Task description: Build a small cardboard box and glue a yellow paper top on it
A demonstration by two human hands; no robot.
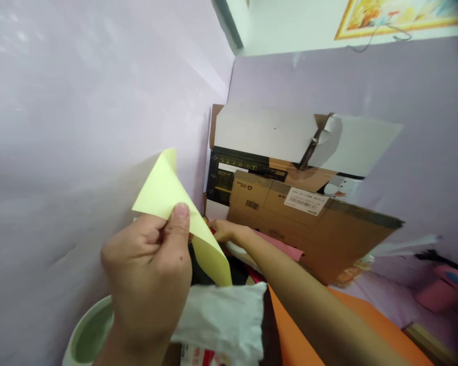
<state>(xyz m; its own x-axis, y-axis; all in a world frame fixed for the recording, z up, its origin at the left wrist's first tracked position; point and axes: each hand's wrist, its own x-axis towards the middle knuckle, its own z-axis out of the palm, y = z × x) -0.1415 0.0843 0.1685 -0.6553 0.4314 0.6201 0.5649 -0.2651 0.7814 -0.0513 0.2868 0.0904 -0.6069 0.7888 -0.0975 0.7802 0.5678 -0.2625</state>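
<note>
My left hand (152, 264) is closed on a sheet of yellow paper (171, 190), with the thumb pressed flat on its face. The sheet bends into a curl, one corner up near the wall and the lower end hanging toward the pile. Beyond it, my right hand (227, 231) reaches down into the corner beside the cardboard. Its fingers are curled and partly hidden; a bit of red shows by them, but what they grip I cannot make out. A pink sheet (280, 245) lies behind my right forearm.
A flattened brown cardboard box (278, 213) leans against a white and black carton (267, 127) in the corner. Below are a crumpled white plastic bag (225, 315), an orange sheet (290, 325) and a pale round container (87, 335). A pink object (438, 290) sits at right.
</note>
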